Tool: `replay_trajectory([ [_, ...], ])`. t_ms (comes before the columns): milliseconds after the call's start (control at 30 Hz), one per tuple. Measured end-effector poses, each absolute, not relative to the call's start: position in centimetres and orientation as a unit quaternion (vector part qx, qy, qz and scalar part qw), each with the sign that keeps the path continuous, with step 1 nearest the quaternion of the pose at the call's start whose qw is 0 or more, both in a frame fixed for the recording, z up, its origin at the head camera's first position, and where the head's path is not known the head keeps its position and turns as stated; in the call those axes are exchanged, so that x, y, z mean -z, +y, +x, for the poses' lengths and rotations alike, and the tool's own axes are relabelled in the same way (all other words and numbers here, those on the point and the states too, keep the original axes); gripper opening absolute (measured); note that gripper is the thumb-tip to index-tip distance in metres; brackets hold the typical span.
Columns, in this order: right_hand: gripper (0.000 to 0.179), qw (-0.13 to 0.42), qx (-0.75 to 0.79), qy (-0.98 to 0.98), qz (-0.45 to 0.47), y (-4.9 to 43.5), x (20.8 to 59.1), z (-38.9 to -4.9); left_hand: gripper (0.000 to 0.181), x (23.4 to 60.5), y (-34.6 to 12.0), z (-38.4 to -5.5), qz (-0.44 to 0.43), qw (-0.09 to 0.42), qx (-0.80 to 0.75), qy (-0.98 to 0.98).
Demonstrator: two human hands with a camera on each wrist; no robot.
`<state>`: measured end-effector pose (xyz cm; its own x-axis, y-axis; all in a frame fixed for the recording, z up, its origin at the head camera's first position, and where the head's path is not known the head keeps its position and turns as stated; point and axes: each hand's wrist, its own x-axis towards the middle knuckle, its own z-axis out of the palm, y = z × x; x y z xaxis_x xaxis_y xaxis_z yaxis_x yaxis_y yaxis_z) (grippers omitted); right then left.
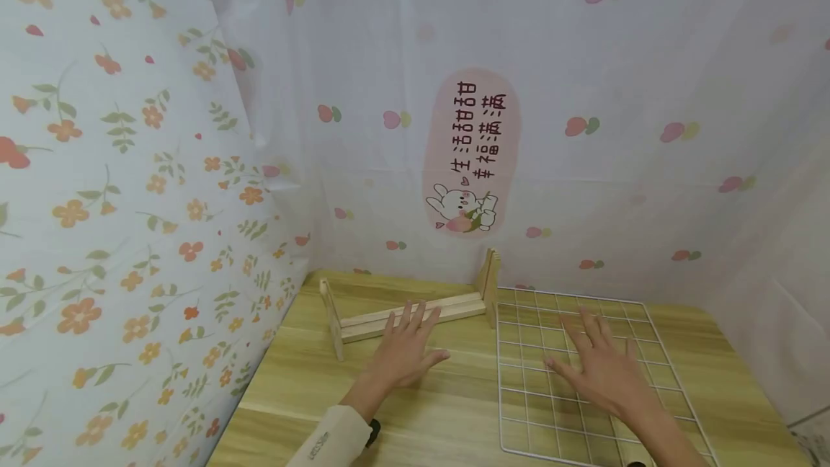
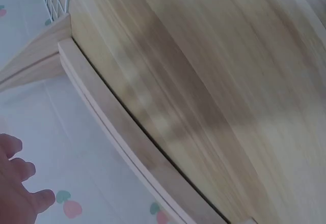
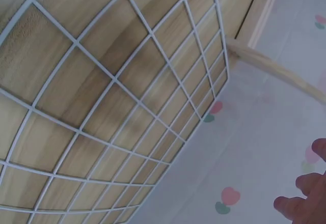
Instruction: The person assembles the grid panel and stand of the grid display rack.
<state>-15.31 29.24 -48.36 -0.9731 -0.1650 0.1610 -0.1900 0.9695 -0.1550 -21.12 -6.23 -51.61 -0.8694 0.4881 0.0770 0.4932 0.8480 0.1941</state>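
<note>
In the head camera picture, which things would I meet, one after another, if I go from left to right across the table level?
Flower-print sheet, left upright of the wooden stand, left hand, right upright of that stand, left edge of the white wire grid, right hand.

Floral-print cloth (image 1: 130, 222) lines the left side of a wood-grain worktop (image 1: 447, 409), while a creased white cloth (image 1: 583, 56) dotted with fruit (its pink oval (image 1: 441, 135) bearing a cartoon rabbit (image 1: 462, 202) and dark lettering (image 1: 491, 128)) forms the backdrop.
</note>
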Motion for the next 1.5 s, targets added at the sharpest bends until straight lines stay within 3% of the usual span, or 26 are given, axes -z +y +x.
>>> replay_trajectory([
  [1500,0.090,0.018,-0.116,-0.993,0.024,34.1,49.0,-17.2,0.082,51.7,4.1,-21.8,-0.268,-0.038,0.159,-0.950],
])
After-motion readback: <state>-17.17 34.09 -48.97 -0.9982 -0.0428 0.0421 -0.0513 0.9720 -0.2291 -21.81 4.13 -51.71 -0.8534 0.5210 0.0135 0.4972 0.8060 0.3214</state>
